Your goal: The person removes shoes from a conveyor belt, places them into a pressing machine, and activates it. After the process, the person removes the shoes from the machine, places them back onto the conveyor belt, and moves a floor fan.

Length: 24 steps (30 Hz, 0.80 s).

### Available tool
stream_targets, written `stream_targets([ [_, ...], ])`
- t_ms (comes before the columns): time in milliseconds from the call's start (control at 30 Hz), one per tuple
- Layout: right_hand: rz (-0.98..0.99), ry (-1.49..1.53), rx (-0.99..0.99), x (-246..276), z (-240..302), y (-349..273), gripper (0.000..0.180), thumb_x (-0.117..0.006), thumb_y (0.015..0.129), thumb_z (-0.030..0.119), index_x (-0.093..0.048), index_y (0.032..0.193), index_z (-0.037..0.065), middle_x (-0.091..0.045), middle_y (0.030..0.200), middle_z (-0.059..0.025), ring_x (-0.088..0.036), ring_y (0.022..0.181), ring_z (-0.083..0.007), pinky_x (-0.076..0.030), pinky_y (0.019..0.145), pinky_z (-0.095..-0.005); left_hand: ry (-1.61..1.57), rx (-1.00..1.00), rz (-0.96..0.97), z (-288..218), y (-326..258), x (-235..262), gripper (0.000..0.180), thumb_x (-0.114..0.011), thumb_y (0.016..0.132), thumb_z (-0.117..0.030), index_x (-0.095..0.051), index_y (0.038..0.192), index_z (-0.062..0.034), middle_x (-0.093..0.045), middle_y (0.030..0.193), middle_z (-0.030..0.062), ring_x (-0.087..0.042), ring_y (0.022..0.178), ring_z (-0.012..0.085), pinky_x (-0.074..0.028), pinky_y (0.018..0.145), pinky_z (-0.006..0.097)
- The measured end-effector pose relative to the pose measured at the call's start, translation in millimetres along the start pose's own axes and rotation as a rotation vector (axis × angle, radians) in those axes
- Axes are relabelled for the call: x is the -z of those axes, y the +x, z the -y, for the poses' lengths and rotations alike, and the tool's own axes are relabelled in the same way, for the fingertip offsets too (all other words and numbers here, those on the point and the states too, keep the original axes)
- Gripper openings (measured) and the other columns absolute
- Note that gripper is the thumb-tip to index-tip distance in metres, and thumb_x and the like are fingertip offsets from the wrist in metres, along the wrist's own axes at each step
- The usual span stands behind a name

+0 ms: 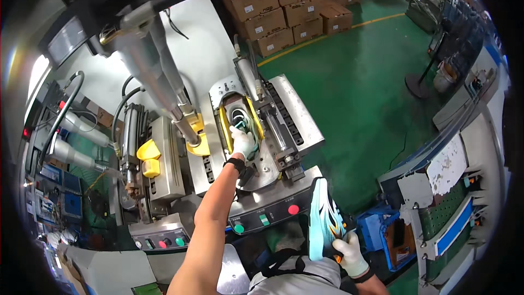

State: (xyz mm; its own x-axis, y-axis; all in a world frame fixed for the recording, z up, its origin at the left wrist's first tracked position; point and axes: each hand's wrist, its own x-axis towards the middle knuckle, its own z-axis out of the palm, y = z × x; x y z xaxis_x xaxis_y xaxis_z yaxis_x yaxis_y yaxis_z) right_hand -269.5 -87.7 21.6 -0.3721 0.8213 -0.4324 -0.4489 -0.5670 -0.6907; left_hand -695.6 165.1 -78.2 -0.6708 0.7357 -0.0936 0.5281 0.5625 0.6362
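Note:
My left hand, in a white glove, reaches into the press and grips a shoe with pale laces. That shoe lies in a metal cradle between yellow pads; my hand covers its near part. At the lower right, my right hand, gloved too, is closed around one end of a light blue and white sports shoe with orange and black parts. This second shoe stands nearly upright in front of me, beside the right end of the press's control panel.
Left of the cradle stands another press station with yellow pads and a thick metal cylinder above. Stacked cartons line the back. On the right are a blue crate and a rack; green floor lies beyond.

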Motion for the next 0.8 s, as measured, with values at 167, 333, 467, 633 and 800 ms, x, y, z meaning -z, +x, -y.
stream_targets([
  [167,-0.047,-0.091,-0.039,-23,16,12,0.043,-0.07,0.077,0.011,-0.057,0.115,-0.006,-0.066,0.101,-0.0068,-0.065,0.085,-0.0137,-0.053,0.073,-0.0287,-0.104,0.001,0.127,-6,23,30,0.048,-0.057,0.086,-0.015,-0.043,0.123,0.011,-0.063,0.105,0.0317,-0.063,0.101,0.0444,-0.051,0.087,0.044],
  [333,0.125,-0.182,-0.039,-78,24,46,0.045,-0.063,0.084,0.007,-0.053,0.126,-0.005,-0.064,0.113,-0.0078,-0.064,0.095,-0.0151,-0.052,0.085,-0.0304,-0.604,-0.205,0.212,71,-42,136,0.042,-0.054,0.095,-0.023,-0.052,0.124,0.0069,-0.064,0.113,0.0184,-0.061,0.099,0.0206,-0.049,0.084,0.034],
  [467,0.185,-0.268,0.15,-153,34,114,0.037,-0.065,0.089,0.013,-0.055,0.121,-0.002,-0.064,0.102,-0.0051,-0.062,0.092,-0.0117,-0.052,0.081,-0.0273,-0.798,-0.104,0.208,53,-203,197,0.048,-0.052,0.099,-0.015,-0.037,0.142,0.0026,-0.058,0.126,0.0118,-0.055,0.114,0.0163,-0.045,0.096,0.03],
  [633,0.35,-0.433,0.076,-234,17,304,0.017,-0.067,0.085,0.004,-0.063,0.101,0.001,-0.067,0.092,-0.0047,-0.065,0.079,-0.0143,-0.054,0.07,-0.0298,-0.596,0.031,0.299,140,-348,261,0.05,-0.049,0.096,-0.01,-0.035,0.142,0.0031,-0.057,0.097,0.007,-0.054,0.076,0.0113,-0.049,0.062,0.025],
  [800,-0.26,-1.532,0.605,-248,-91,421,0.046,-0.068,0.081,0.026,-0.058,0.114,-0.004,-0.067,0.094,-0.0247,-0.066,0.089,-0.0385,-0.053,0.078,-0.0417,-0.299,0.219,-0.136,263,-497,213,0.067,-0.073,0.084,-0.02,-0.044,0.14,0.0017,-0.061,0.12,0.0237,-0.061,0.106,0.0341,-0.048,0.094,0.042],
])
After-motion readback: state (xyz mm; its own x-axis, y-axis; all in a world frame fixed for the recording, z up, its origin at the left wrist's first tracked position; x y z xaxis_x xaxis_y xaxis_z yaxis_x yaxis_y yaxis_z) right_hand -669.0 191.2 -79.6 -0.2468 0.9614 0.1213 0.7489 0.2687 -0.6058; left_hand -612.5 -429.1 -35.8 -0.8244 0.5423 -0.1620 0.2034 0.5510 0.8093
